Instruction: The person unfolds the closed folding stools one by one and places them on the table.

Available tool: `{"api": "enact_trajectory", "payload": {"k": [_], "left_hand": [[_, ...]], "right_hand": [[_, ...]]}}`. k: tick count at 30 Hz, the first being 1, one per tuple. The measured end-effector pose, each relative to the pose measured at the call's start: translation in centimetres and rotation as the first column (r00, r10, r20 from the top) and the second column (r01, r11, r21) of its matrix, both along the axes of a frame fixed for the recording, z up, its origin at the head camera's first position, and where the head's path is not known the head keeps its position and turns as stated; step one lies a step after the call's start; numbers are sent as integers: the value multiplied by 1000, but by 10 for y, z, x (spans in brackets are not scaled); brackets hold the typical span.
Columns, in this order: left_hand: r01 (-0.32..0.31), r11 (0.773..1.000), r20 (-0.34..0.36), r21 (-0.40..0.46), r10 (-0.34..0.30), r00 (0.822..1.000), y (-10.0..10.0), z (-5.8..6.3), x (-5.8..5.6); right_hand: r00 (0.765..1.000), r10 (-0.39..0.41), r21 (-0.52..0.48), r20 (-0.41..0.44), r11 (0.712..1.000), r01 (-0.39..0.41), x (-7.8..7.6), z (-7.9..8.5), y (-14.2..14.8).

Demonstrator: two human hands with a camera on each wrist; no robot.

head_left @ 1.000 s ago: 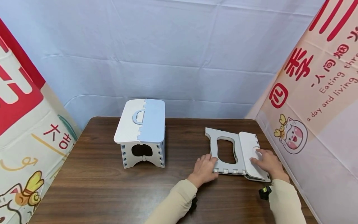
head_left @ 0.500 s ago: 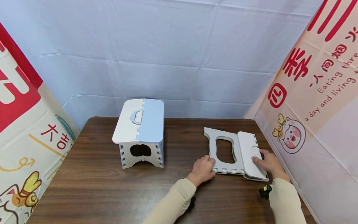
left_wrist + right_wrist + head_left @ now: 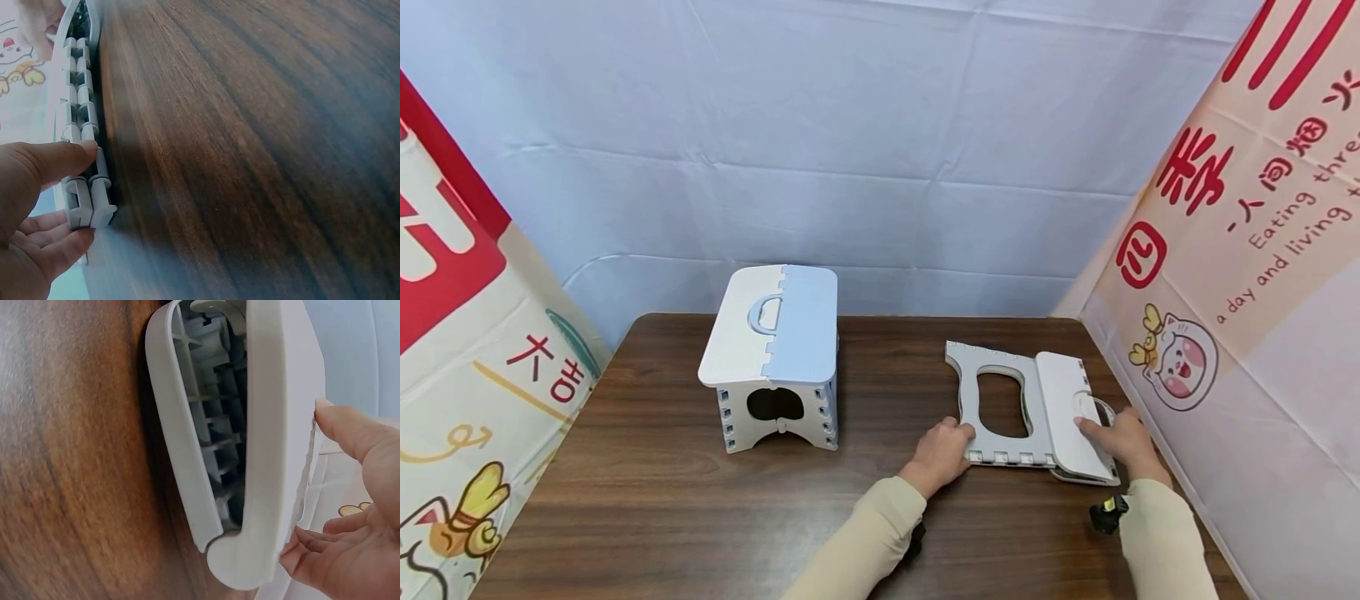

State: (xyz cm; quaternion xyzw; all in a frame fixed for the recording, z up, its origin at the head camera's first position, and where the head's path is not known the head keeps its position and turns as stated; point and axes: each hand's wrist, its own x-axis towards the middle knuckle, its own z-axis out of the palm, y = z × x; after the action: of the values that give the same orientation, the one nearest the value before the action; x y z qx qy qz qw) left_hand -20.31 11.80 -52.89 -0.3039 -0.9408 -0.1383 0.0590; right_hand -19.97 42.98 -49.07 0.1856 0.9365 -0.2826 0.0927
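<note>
A white folding step stool [image 3: 1062, 400] lies folded flat on the right of the table, its oval leg opening toward the left. My left hand [image 3: 938, 457] grips its near left corner; the left wrist view shows the thumb [image 3: 69, 159] across the hinged edge [image 3: 84, 115] and fingers under the corner. At the stool's right side, my right hand [image 3: 1126, 442] pinches the seat edge, thumb [image 3: 350, 428] on the white panel and fingers curled beyond the edge. A curved carry handle [image 3: 1107, 407] sticks out just past that edge. Ribbed undersides show between the seat halves [image 3: 265, 456].
A second stool [image 3: 808, 333], white and light blue, stands unfolded at the left of the wooden table [image 3: 700, 517]. A pale cloth [image 3: 880, 167] hangs behind. A printed cloth [image 3: 1262, 350] rises close beside my right hand.
The carry handle now shows beyond the seat's right edge, near my right fingers. My right hand has shifted slightly, and my left fingers have curled more around the corner. The stool lies still.
</note>
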Motion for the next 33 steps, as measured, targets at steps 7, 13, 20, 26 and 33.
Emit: {"api": "enact_trajectory", "payload": {"k": [7, 13, 20, 26, 33], "left_hand": [[3, 1000, 21, -3, -2, 1000, 0, 3, 0], [-1, 1000, 26, 3, 1, 1000, 0, 3, 0], [23, 999, 22, 22, -24, 999, -3, 2, -1], [25, 1000, 30, 7, -25, 999, -9, 3, -2], [35, 999, 24, 31, -36, 999, -16, 4, -5]], "right_hand": [[999, -30, 9, 20, 1000, 30, 0, 0, 0], [998, -22, -19, 56, 1000, 23, 0, 2, 0], [999, -37, -133, 3, 990, 37, 8, 5, 5], [996, -44, -205, -74, 978, 29, 13, 4, 8], [991, -71, -299, -115, 954, 34, 14, 1, 8]]}}
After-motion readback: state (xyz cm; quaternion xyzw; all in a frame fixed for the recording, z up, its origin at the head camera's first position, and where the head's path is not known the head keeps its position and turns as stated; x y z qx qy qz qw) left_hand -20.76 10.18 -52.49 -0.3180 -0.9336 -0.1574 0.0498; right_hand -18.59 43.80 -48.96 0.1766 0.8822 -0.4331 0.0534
